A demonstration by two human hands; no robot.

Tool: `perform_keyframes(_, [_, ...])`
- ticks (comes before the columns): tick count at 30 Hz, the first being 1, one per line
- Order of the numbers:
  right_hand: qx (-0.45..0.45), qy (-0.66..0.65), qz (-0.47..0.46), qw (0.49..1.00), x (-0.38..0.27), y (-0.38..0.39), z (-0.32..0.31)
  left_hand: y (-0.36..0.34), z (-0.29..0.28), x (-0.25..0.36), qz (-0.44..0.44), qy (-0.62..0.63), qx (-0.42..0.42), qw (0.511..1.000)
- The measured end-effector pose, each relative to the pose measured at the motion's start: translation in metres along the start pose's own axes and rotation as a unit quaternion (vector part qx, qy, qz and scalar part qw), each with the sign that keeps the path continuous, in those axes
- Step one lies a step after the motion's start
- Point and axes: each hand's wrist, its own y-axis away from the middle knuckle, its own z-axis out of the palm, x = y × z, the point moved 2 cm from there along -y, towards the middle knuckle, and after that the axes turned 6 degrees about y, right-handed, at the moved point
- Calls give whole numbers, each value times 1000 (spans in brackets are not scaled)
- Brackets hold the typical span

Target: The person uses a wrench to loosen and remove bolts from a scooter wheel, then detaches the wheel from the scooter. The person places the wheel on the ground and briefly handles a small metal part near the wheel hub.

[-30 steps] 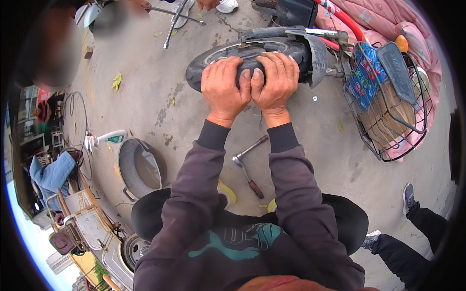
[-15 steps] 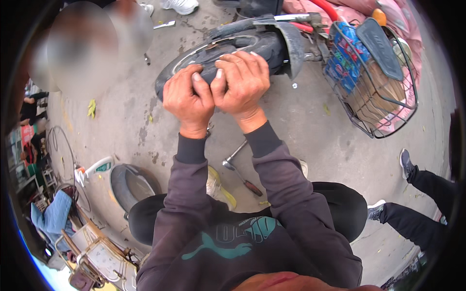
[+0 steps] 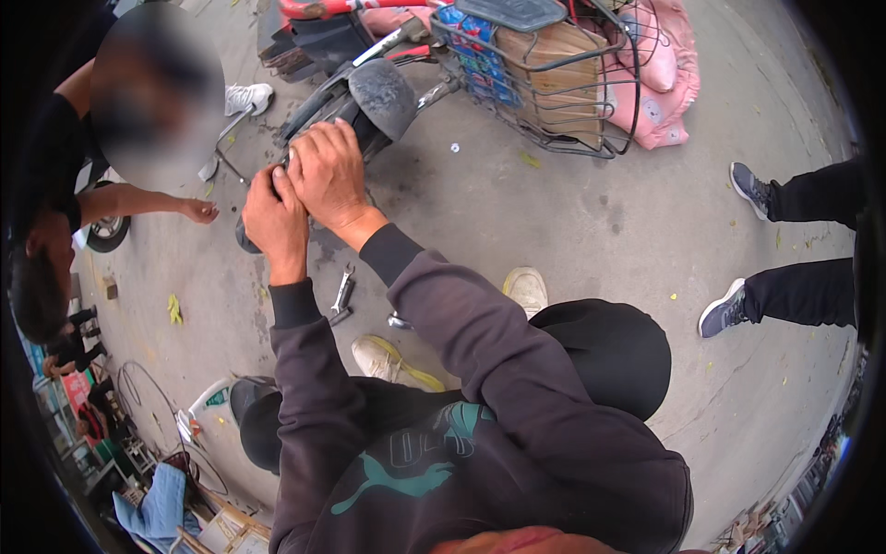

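Pressing down side by side, the left hand (image 3: pixel 273 220) and the right hand (image 3: pixel 329 175) are laid over the top of a black tyre (image 3: pixel 247 238) on the front wheel of a scooter (image 3: pixel 318 42), which stands on the concrete floor (image 3: pixel 572 222) just ahead of the person's knees. Both hands are curled, fingers bent over the tread and thumbs nearly touching; the tyre is gripped rather than merely rested on, though most of it is hidden under the palms and only a dark arc is seen below the left wrist. The rubber is judged to be stiff and springy, heavy for its size, dusty and therefore not slippery; it is likely to resist bending at the edge and to snap back if let go. The best hold is judged to be across the tread, with fingertips hooked over the sidewall near the rim, as is shown now. The grey mudguard (image 3: pixel 382 96) sits just beyond the right hand and should be kept clear of knuckles. A wrench (image 3: pixel 342 293) lies on the floor below the hands, beside a pale shoe (image 3: pixel 392 362). A wire basket (image 3: pixel 544 74) holding a cardboard box is mounted behind the wheel. Another person's hand (image 3: pixel 200 210) is held near the wheel's left side, not touching it.
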Motion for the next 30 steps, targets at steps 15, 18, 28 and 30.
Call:
perform_keyframes(15, [-185,-107,-89,973,-110,34,31,22,-95,-97,158,-143,-303,929])
perform_keyframes(18, [-135,-40,-75,987,-47,-4,19,-2,-84,-41,-5,-164,-290,943])
perform_keyframes(28, [-400,201,45,893,-8,-50,17,45,-86,3,131,-282,-258,914])
perform_keyframes(30, [-425,184,55,885,4,-52,20,58,-102,5,143,-225,-250,931])
